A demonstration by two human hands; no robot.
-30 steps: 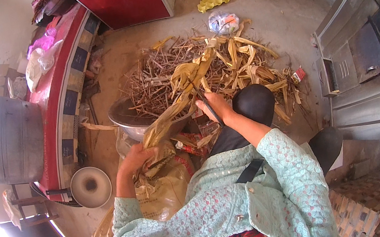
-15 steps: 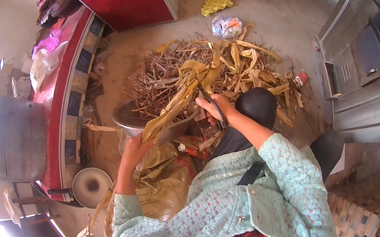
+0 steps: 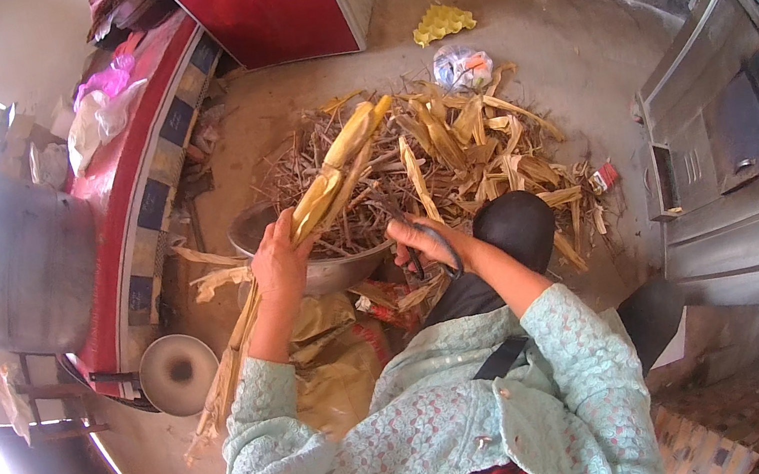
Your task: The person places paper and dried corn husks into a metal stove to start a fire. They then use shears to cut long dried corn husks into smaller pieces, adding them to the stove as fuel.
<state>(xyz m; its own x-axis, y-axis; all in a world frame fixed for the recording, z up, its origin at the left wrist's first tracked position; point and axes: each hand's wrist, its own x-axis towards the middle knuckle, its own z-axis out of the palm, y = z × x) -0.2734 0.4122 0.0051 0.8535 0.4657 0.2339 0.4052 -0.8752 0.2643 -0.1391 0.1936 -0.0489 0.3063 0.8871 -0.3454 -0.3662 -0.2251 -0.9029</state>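
Note:
My left hand [image 3: 279,263] is closed round a dried corn stalk [image 3: 334,169] with papery leaves, its upper end a blunt tip. The stalk's long leafy tail [image 3: 238,368] hangs behind that wrist, along the forearm. In my right hand [image 3: 462,245] are black-handled scissors [image 3: 451,261], their blades pointing up and left, apart from the stalk. Below both hands sits a metal basin [image 3: 340,272], partly covered by the twigs beyond it. Dry corn leaves [image 3: 496,150] lie heaped beside the brown twigs [image 3: 286,167].
A tan sack [image 3: 332,372] lies before my knees. To the left are a round pan [image 3: 179,375] and a red-edged counter [image 3: 106,209]. A metal stove [image 3: 717,137] stands at right. A plastic bag [image 3: 462,68] and yellow egg tray [image 3: 442,23] lie beyond the heap.
The stalk's bent, leafy upper end is no longer on it; a loose piece is over the heap. My left hand has risen with the stalk. The scissors have come away from it, slightly lower.

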